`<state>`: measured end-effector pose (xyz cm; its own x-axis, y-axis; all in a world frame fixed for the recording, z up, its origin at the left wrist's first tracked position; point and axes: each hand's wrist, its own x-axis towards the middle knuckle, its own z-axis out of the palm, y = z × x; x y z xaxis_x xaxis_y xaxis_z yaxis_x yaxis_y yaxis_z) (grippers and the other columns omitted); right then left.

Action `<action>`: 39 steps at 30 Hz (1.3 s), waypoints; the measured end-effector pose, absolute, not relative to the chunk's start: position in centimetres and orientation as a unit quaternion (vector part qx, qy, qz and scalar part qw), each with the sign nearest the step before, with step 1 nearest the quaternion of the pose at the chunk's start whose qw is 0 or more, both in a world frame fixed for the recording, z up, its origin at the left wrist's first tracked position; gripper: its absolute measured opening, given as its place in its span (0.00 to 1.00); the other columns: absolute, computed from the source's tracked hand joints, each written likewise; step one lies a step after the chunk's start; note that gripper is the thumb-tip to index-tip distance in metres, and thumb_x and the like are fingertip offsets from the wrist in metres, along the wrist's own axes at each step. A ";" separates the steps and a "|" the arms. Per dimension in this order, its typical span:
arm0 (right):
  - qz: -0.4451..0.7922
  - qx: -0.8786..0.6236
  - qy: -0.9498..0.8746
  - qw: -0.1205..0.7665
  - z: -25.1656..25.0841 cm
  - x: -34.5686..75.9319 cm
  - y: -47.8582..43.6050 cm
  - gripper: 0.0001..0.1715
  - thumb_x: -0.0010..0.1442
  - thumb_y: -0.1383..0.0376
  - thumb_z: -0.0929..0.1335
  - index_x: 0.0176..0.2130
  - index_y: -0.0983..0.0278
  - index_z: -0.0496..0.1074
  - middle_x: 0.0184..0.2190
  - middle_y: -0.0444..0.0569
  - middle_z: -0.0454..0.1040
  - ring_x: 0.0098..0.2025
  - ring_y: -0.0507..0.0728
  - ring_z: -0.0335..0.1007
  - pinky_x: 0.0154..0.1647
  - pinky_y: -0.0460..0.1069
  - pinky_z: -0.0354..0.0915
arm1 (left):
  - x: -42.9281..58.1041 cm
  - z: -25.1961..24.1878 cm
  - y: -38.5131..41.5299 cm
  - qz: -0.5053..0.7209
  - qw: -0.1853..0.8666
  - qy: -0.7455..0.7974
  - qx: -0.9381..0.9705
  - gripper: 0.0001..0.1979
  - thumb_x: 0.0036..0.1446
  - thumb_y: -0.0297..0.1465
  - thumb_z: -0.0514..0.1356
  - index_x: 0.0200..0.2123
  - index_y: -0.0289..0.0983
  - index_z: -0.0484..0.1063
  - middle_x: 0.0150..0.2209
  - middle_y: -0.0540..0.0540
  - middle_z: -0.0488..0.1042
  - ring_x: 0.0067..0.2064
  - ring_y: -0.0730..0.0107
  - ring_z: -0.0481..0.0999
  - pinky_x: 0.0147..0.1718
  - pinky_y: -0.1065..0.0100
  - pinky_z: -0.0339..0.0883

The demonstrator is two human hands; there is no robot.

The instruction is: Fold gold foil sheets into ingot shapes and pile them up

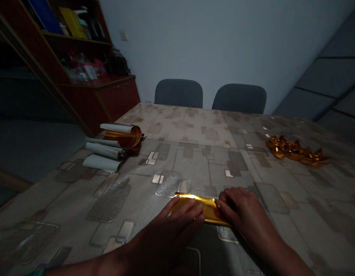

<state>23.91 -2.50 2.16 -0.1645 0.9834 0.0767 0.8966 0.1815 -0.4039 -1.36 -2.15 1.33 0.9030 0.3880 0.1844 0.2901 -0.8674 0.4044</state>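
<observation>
A folded strip of shiny gold foil paper point(210, 210) lies on the table near its front edge. Across its left part my left hand point(174, 226) rests flat, fingers stretched out and slightly apart. My right hand point(243, 211) is closed at the strip's right end, thumb and curled fingers pinching it; the hand hides that end. To the right stands a row of folded gold foil pieces point(295, 150), out of reach of both hands where they are now. A stack of bent sheets point(116, 147), gold on one side and pale on the other, lies at the left.
A patterned cover with rounded rectangles spreads over the table point(191, 161). Two grey chairs point(179, 93) stand behind its far edge, against a pale wall. At the back left is a reddish wooden cabinet point(116, 97) with shelves of items.
</observation>
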 end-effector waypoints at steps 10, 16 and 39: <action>0.119 -0.636 -0.748 0.148 1.8 23.8 -2.4 0.12 0.63 0.65 0.69 0.27 0.62 0.71 0.25 0.49 0.76 0.30 0.61 0.72 0.34 0.53 0.59 | -1.5 1.2 -2.2 0.144 0.180 0.180 0.956 0.44 0.61 0.44 0.61 0.70 0.34 0.41 0.66 0.30 0.60 0.68 0.43 0.56 0.64 0.39 0.52; 0.105 -0.636 -0.753 0.132 1.7 23.8 -2.4 0.11 0.63 0.65 0.69 0.28 0.62 0.71 0.26 0.48 0.75 0.31 0.61 0.72 0.35 0.54 0.60 | -1.5 1.1 -2.2 0.115 0.178 0.182 0.960 0.44 0.60 0.42 0.62 0.69 0.31 0.42 0.66 0.28 0.59 0.68 0.39 0.55 0.62 0.35 0.52; 0.026 -0.634 -0.763 0.127 1.6 23.9 -2.2 0.04 0.60 0.66 0.71 0.32 0.62 0.73 0.26 0.48 0.75 0.29 0.62 0.72 0.33 0.54 0.62 | -1.8 -0.6 -2.2 0.091 0.213 0.187 0.955 0.49 0.58 0.42 0.63 0.71 0.37 0.35 0.70 0.29 0.49 0.70 0.36 0.46 0.63 0.31 0.42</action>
<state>23.88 -2.24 1.56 -0.1653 0.9731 0.1603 0.9600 0.1960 -0.2000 -1.76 -2.22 -0.64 0.9132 0.3963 0.0948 0.3184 -0.8392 0.4409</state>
